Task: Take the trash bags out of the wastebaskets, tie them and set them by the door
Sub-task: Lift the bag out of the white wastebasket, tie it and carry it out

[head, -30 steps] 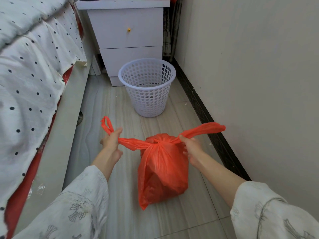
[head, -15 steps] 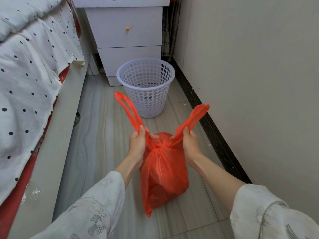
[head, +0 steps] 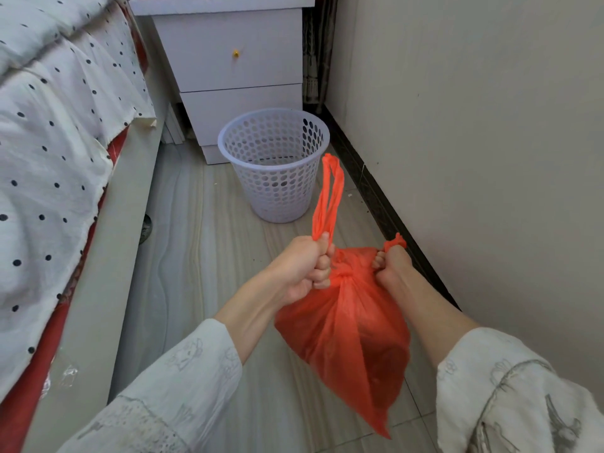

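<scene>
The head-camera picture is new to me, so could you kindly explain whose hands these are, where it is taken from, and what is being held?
There is no machine here: a person wears one wide-angle camera on the head, looking forward and down at their own two bare hands, so the arms reach in from the bottom edge.

Both hands hold a thin orange plastic trash bag in the air above the pale tiled floor. The left hand grips one long handle loop, which stands upward. The right hand grips the other handle, of which only a short end shows. The bag's neck is gathered into a knot between them.

Beyond stands a white perforated plastic wastebasket with no bag in it, in front of a white bedside cabinet. A bed with dotted white bedding lies to the left, a plain wall to the right.
</scene>
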Tool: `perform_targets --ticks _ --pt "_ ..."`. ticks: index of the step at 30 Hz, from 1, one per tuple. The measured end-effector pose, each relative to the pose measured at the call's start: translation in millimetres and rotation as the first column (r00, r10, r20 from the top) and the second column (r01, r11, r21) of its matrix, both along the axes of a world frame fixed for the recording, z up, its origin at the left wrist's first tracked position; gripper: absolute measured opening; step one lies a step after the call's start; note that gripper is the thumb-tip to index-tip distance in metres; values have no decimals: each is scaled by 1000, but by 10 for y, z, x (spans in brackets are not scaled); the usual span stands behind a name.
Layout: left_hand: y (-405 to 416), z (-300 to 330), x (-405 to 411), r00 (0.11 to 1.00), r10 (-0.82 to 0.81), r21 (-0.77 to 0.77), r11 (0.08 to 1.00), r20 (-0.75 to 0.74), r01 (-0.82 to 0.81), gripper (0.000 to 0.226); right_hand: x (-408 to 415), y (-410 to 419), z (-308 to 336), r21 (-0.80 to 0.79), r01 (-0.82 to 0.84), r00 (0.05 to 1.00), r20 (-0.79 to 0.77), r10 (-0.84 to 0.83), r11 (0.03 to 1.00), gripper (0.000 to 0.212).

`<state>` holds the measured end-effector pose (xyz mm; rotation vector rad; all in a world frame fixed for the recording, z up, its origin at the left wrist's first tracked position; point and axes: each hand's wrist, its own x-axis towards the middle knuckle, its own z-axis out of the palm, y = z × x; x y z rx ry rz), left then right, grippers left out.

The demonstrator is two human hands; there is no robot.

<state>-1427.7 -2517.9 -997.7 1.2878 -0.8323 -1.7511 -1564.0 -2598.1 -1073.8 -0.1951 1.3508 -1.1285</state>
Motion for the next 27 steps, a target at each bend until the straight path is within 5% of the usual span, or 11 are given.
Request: perform_targets --ticks 5,9,13,16,20,23,27 --pt "-15 0 90 999 38 40 998 11 -39 36 68 52 90 -70 -73 982 -180 59 995 40" --pt "-55 -69 242 991 132 67 989 -19 -130 34 148 83 174 -148 -407 791 -550 267 902 38" --pt "-125 -93 297 981 193 63 979 7 -193 39 283 149 255 -164 -603 674 -628 389 781 27" --pt "-193 -67 407 942 274 -66 962 196 -267 39 389 170 232 -65 -778 430 -780 454 625 15" --pt "-231 -25 582 795 294 -303 942 531 -146 40 455 260 242 36 -890 209 -854 477 454 29" --pt "-206 84 621 783 246 -359 933 572 -31 36 491 369 308 172 -935 -22 -902 432 311 28" --pt "-204 141 627 843 224 -334 941 489 -56 30 524 523 295 230 -965 -137 -852 506 126 34"
